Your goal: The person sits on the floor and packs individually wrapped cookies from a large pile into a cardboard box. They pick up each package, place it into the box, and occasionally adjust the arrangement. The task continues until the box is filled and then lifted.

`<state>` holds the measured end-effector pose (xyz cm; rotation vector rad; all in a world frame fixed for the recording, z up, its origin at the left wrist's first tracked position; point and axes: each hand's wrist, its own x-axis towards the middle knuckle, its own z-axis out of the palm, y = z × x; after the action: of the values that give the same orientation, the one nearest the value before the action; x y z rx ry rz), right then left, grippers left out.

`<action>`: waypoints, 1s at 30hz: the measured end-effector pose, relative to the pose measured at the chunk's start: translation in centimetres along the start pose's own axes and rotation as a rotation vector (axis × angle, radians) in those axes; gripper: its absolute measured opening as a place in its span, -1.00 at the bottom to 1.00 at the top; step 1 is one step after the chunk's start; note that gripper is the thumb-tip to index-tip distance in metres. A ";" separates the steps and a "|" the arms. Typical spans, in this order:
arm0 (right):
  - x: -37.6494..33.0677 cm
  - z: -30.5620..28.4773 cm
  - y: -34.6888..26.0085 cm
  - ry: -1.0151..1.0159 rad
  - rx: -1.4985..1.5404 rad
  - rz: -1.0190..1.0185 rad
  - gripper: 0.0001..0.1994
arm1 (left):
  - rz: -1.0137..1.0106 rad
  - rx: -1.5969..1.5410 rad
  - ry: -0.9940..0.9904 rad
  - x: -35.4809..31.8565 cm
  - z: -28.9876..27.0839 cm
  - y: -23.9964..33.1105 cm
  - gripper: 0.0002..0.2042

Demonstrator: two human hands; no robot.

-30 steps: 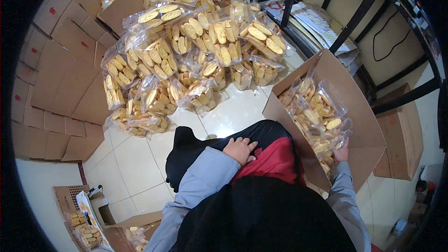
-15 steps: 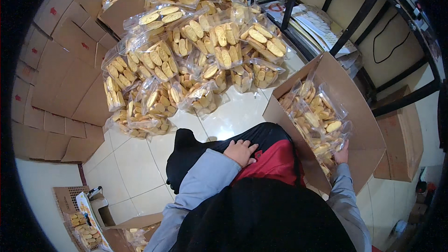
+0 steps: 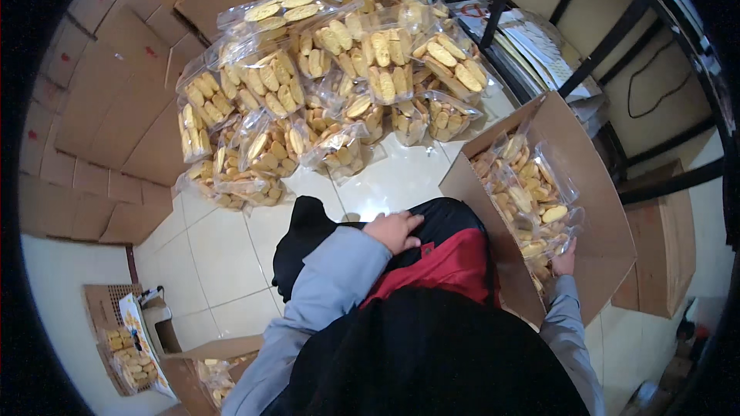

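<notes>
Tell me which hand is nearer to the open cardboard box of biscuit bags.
Right. The right hand reaches into the open cardboard box, touching its biscuit bags; the left hand rests on the lap, apart from it.

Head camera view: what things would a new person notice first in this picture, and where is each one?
First comes the big heap of clear plastic bags of pale oval biscuits, piled on the white tiled floor at upper centre. To the right stands an open brown cardboard box with more such bags inside, where the right hand reaches in. The left hand rests on the person's black-clad knee, and flattened brown cartons line the left side.
</notes>
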<state>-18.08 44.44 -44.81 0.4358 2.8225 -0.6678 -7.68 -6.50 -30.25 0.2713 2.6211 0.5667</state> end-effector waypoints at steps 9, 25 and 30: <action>-0.6 0.4 -0.8 0.047 0.034 0.035 0.02 | -0.160 -0.419 0.303 2.9 -4.7 -13.1 -0.45; -1.6 -0.4 -2.0 0.062 0.073 0.017 0.07 | -0.764 0.231 0.011 8.3 -3.9 -21.1 -0.60; -2.0 -1.1 -2.5 -0.013 0.092 0.049 0.05 | -0.509 0.312 -0.046 6.9 -6.3 -18.6 -0.74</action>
<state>-17.22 42.35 -42.28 0.5129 2.7679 -0.7894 -18.40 -23.46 -35.75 -0.2834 2.5808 -0.0200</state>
